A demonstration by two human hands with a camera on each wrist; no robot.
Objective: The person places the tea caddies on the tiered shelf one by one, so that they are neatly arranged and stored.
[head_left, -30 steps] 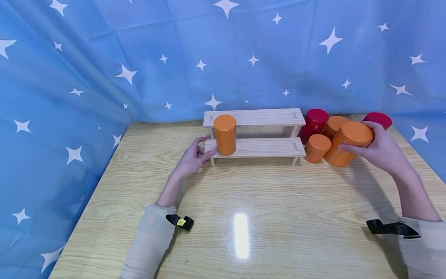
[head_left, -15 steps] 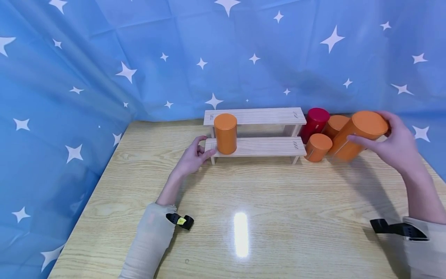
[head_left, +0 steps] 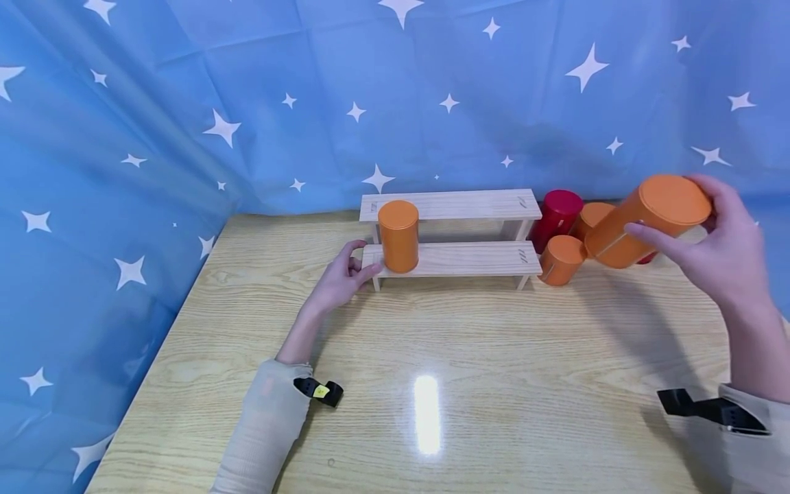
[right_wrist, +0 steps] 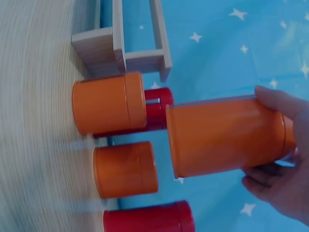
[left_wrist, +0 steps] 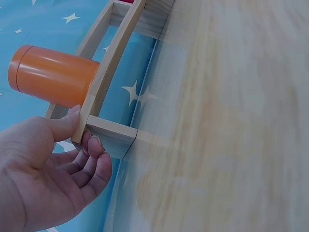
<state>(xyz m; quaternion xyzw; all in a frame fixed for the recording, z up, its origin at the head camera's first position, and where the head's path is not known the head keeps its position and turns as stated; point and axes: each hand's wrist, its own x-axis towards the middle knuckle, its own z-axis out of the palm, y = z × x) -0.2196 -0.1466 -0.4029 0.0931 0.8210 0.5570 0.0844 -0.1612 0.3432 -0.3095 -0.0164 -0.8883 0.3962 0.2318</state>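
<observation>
My right hand (head_left: 728,247) grips a large orange canister (head_left: 648,216) near its lid end. This canister is tilted and raised off the table, its base apart from the other canisters in the right wrist view. My left hand (head_left: 338,280) pinches the left end of the lower plank (head_left: 475,259) of a two-tier wooden rack, thumb on top and fingers beneath, as the left wrist view shows. On that plank, close to the thumb, stands another tall orange canister (head_left: 400,240). The upper plank (head_left: 457,204) lies behind it.
Right of the rack stand a red canister (head_left: 558,216), a short orange canister (head_left: 561,261) and another orange canister (head_left: 594,216). A second red canister (right_wrist: 149,218) is mostly hidden behind the held one in the head view. A blue star-patterned cloth (head_left: 296,82) hangs behind the table.
My right hand has lifted the large orange canister up and to the right, tilting it away from the group. My left hand has stayed on the rack's end.
</observation>
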